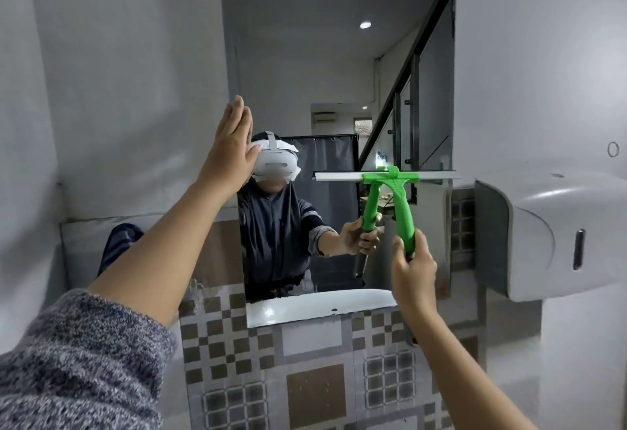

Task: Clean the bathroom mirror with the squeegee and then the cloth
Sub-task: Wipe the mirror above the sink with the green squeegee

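The tall rectangular mirror (339,56) hangs on the grey wall straight ahead. My right hand (412,270) grips the green handle of the squeegee (402,202), whose pale blade lies flat and level against the glass at mid height on the right side. My left hand (234,144) is flat with its fingers together, pressed on the mirror's left edge. The reflection shows a person in a headset holding the same squeegee. No cloth is in sight.
A white paper dispenser (549,232) juts from the wall just right of the mirror, close to the blade's end. Patterned brown and grey tiles (305,378) cover the wall below. A basin shows only as a reflection at the mirror's bottom.
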Demonstrator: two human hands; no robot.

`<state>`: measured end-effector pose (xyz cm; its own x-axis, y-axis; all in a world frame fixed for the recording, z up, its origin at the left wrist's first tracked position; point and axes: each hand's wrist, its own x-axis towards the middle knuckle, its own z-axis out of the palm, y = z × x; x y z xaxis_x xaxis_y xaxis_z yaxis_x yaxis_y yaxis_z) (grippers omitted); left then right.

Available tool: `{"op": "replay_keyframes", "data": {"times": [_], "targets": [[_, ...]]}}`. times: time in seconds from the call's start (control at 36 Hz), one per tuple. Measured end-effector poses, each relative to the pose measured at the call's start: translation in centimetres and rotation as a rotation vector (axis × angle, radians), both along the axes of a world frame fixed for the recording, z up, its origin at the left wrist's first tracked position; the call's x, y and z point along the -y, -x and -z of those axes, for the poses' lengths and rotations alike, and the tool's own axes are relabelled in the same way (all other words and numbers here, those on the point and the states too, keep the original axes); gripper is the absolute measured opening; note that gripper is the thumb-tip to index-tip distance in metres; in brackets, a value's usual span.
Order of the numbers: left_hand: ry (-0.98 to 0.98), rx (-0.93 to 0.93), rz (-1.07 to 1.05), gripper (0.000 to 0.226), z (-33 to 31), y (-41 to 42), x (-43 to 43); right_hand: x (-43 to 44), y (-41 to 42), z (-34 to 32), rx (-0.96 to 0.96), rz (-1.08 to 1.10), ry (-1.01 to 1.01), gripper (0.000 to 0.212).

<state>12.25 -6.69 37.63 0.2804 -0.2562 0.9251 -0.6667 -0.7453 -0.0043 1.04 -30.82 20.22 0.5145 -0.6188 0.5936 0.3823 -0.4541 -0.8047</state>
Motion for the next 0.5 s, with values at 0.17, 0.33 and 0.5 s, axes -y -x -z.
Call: {"op": "replay_keyframes", "data": {"times": [0.17, 0.33, 0.5], "targets": [[-0.033, -0.003, 0.006, 0.068, 0.3, 0.3, -0.6, -5.1, -0.9, 0.2, 0.003, -0.041, -0.15, 0.026], [-0.084, 0.001, 0.022, 0.069, 0.2, 0.3, -1.4, -8.5, -1.9, 0.2, 0.022, -0.099, -0.248, 0.034], [-0.129, -0.022, 0.059, 0.072, 0.1, 0.1, -2.1, -11.4, -2.5, 1.4, 0.015, -0.143, -0.216, 0.041]]}}
